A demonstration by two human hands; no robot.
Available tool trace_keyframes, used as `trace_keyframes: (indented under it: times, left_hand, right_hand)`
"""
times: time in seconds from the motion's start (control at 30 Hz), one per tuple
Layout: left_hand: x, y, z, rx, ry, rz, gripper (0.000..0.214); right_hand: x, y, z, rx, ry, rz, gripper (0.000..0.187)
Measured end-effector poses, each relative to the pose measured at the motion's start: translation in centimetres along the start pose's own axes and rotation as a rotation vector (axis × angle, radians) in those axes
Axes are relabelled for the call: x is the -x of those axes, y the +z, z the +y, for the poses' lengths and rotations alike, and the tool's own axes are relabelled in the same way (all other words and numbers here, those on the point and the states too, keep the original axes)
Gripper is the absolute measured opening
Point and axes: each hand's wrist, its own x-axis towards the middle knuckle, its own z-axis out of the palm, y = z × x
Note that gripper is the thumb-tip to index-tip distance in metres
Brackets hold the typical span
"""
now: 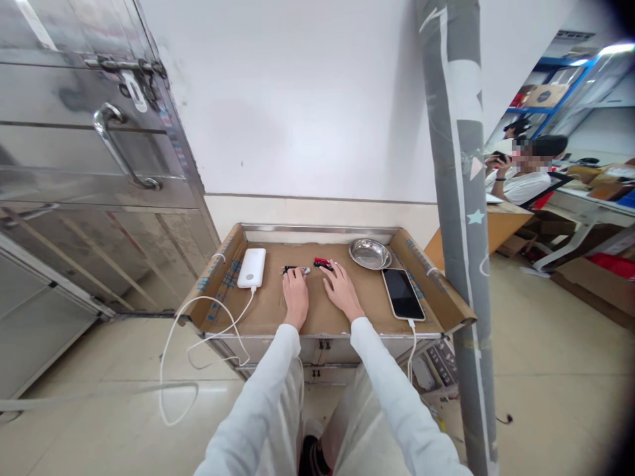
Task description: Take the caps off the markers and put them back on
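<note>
My left hand [296, 296] lies palm down on the cardboard-lined top of a cabinet, its fingers stretched toward a few small black and pale pieces [290, 269]. Its fingertips reach or cover part of them, so their kind is hard to make out. Just to the right, my right hand [342, 292] has its fingers spread. These fingertips are close to a small red piece [321, 260] and a black one [323, 266] lying together; whether they touch is unclear. Neither hand visibly grips anything.
A white power bank [252, 268] with a cable lies at left. On the right are a round metal dish [370, 254] and a phone [403, 294] with a cable. Raised cardboard flaps [430, 281] edge the top. A grey wrapped pole [464, 231] stands right; people sit beyond.
</note>
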Motion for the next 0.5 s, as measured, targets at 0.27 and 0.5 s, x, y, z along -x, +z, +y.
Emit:
trace_keyframes:
  times: [0.27, 0.5]
  left_hand:
    - [0.10, 0.47, 0.02, -0.076, -0.009, -0.044, 0.032]
    - [-0.21, 0.92, 0.46, -0.058, 0.189, -0.079, 0.032]
  right_hand:
    - [-0.79, 0.55, -0.27, 0.105, 0.045, -0.016, 0.037]
    - [-0.84, 0.27, -0.19, 0.130, 0.067, 0.046, 0.031]
